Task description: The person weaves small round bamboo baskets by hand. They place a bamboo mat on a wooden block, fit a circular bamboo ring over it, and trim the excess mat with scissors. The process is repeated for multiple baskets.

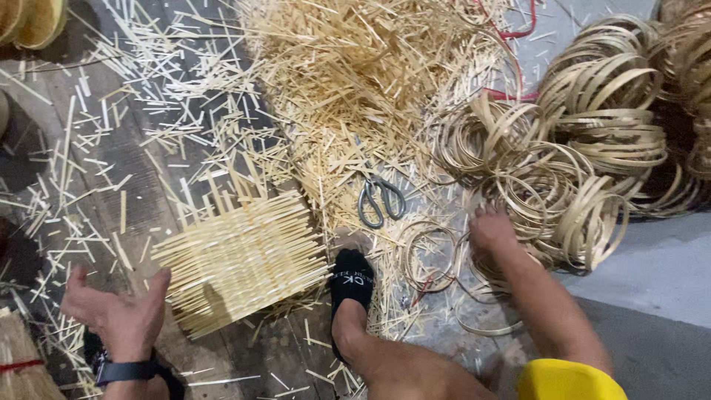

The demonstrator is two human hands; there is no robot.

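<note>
1. Fingers of the left hand are spread loose and hold nothing; the palm faces up at the lower left of the frame, its fingertips just beside the near corner of the woven bamboo mat, perhaps brushing it, as if ready to steady or turn it
2. Right hand, right of centre, reaches down into the loose bamboo hoops; its fingers are buried among the strips, so I cannot tell whether they have closed on one or only rest there
3. Woven bamboo mat lies flat on the floor at centre left, close in front of the person, where both hands can get to it; its strip ends stick out unevenly past the woven part, so it looks unfinished
4. One foot in a black sock is planted just beside the mat's right edge, at lower centre; I cannot tell if it pins any strips
5. Grey-handled scissors lie shut on the straw-coloured litter between the mat and the hoops, within easy reach of either hand
6. Heap of bamboo offcuts fills the upper middle, and short slivers are scattered across the dark floor at the left
7. Larger stacked hoop coils sit at the upper right, well apart from the mat, like a store beside the loose ones
8. Dark watch sits on the left wrist at the bottom edge
</note>
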